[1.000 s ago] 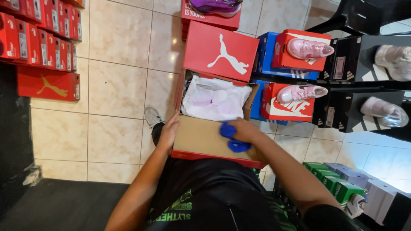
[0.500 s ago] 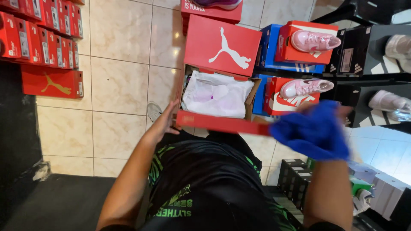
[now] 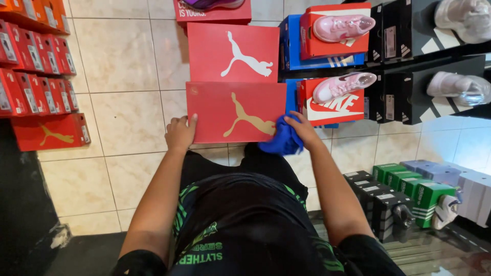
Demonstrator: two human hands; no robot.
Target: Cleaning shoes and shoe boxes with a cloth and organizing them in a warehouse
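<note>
On the person's lap, the red shoebox [image 3: 235, 112] now sits lidded, left hand [image 3: 180, 134] flat at its edge, right hand [image 3: 302, 130] clamped on a blue cloth [image 3: 280, 142], wiping underway.

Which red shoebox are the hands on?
The red box with the gold animal logo, nearest the person: left hand at its corner, right hand with a blue cloth. The white-logo box lies beyond.

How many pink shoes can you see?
2. One pink shoe sits on the upper red box by the blue boxes; the other pink shoe rests on the red box just below. More may be hidden.
</note>
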